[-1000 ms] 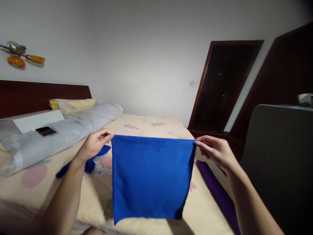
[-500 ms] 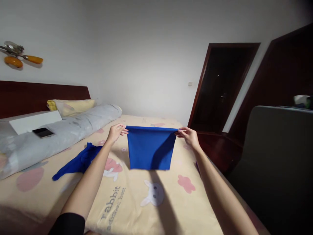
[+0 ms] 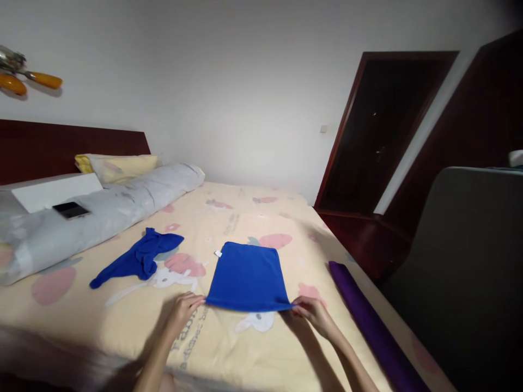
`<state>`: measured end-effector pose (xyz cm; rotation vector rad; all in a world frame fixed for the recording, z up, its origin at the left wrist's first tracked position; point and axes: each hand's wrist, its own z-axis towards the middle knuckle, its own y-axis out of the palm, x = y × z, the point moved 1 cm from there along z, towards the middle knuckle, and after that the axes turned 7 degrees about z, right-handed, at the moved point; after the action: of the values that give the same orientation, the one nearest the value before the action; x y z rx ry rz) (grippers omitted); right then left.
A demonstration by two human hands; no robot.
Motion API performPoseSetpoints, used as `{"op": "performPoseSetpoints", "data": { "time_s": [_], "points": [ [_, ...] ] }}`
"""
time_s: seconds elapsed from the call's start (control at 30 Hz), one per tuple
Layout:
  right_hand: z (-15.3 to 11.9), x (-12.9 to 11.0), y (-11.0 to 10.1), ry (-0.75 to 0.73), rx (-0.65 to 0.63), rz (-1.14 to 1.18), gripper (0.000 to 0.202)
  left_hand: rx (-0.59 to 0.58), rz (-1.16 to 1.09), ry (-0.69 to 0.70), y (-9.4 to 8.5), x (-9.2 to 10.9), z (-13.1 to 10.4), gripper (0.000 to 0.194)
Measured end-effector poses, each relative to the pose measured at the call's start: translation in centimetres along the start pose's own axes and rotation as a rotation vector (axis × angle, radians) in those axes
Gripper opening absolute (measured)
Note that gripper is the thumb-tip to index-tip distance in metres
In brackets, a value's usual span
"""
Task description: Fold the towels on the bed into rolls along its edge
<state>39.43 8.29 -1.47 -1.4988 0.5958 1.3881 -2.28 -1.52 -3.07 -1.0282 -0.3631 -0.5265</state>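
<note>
A blue piece of cloth [image 3: 247, 275] with a small white tag at its far left corner lies spread on the bed sheet [image 3: 229, 354]. My left hand [image 3: 186, 310] pinches its near left corner. At the near right corner, my right hand [image 3: 312, 311] grips the cloth between thumb and fingers. The near edge is stretched straight between both hands. A second blue cloth [image 3: 143, 256] lies crumpled to the left, apart from my hands.
A long purple roll [image 3: 373, 329] lies along the bed's right edge. On the left, a phone [image 3: 71, 210] rests on a rolled grey quilt [image 3: 134, 193], beside a white box [image 3: 57, 191] and a yellow pillow [image 3: 122, 167]. A dark chair back [image 3: 461, 261] stands at right.
Both hands have come down and toward me with the blue cloth. It hung upright from my fingers before and now lies flat on the bed. The purple roll shows more fully.
</note>
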Motion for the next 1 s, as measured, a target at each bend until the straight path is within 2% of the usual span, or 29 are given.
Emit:
{"op": "performPoseSetpoints", "data": {
  "time_s": [0.1, 0.27, 0.43, 0.53, 0.63, 0.7, 0.73, 0.8, 0.83, 0.93, 1.0],
  "points": [
    [-2.1, 1.7, 1.2, 0.056, 0.028, 0.05, 0.049, 0.001, 0.08, 0.052, 0.1, 0.0, -2.2, 0.022],
    [-5.4, 2.6, 2.3, 0.089, 0.014, -0.033, 0.047, -0.019, 0.198, 0.148, -0.3, -0.9, -4.8, 0.021],
    [-8.1, 3.7, 3.1, 0.02, -0.025, -0.092, 0.042, -0.045, 0.254, 0.231, -0.2, -1.5, -7.9, 0.019],
    [-9.2, 4.3, 3.2, -0.004, -0.03, -0.062, 0.037, -0.099, 0.286, 0.229, -0.1, -1.2, -9.4, 0.019],
    [-9.4, 4.5, 2.7, 0.093, -0.058, -0.092, 0.026, -0.206, 0.321, 0.147, -0.5, -0.4, -10.0, 0.018],
    [-8.4, 4.3, 2.0, 0.169, -0.097, -0.112, 0.025, -0.225, 0.309, 0.101, -0.9, 0.2, -9.2, 0.03],
    [-7.5, 4.2, 1.6, 0.18, -0.118, -0.11, 0.026, -0.198, 0.289, 0.086, -1.1, 0.4, -8.4, 0.037],
    [-4.7, 4.0, 0.8, 0.14, -0.106, -0.096, 0.036, -0.088, 0.237, 0.053, -1.2, 0.5, -6.0, 0.045],
    [-2.9, 4.0, 0.4, 0.103, -0.061, -0.092, 0.043, -0.019, 0.204, 0.023, -1.1, 0.4, -4.4, 0.045],
    [2.5, 4.7, -0.2, -0.005, 0.11, -0.1, 0.052, 0.118, 0.097, -0.106, 0.7, -0.6, 1.0, 0.04],
    [5.5, 5.6, 0.0, -0.035, 0.179, -0.18, 0.056, 0.104, 0.094, -0.182, 2.7, -1.5, 4.4, 0.035]
  ]
}}
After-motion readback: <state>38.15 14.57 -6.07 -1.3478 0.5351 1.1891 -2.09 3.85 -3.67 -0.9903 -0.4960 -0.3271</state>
